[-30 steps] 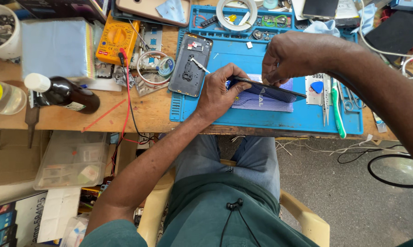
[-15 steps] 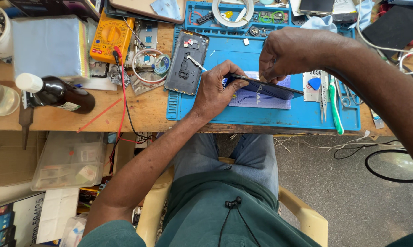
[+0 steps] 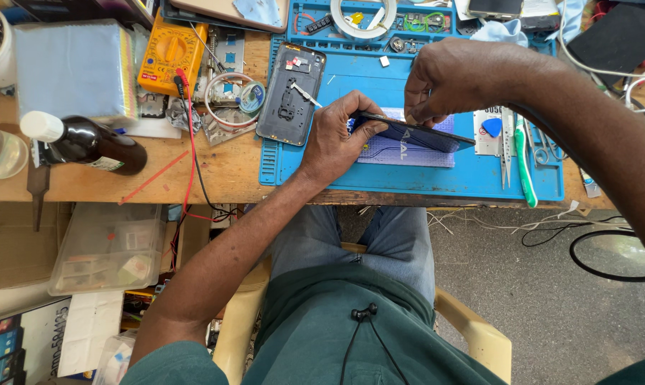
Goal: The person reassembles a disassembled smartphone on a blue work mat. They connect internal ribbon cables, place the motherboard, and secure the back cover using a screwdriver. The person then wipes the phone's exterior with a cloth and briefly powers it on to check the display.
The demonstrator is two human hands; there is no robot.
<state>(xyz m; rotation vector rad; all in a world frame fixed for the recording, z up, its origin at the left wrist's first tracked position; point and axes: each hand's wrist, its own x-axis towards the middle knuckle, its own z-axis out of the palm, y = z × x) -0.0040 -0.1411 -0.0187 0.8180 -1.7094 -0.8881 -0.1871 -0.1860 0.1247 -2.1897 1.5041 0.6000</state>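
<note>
At the bottom of the frame are the person's lap in green cloth and a tan plastic chair (image 3: 479,335), with black earphones (image 3: 363,312) lying on the shirt. Just above, at the near edge of the wooden bench (image 3: 215,171), lies a blue work mat (image 3: 437,182). In the middle of the frame the left hand (image 3: 337,135) is closed around the left end of a dark phone (image 3: 415,134), which is tilted up on its edge over a pale card on the mat. The right hand (image 3: 454,78) comes in from the upper right, its fingertips pinched narrow on the phone's upper edge. Left of the hands, a dark phone back cover (image 3: 290,93) lies flat across the mat's left edge. A green-handled tool (image 3: 526,160) lies right of the phone. At the left of the frame a dark bottle (image 3: 94,145) lies on its side. Farther up sit a yellow meter (image 3: 171,53) and a roll of tape (image 3: 365,18).
</note>
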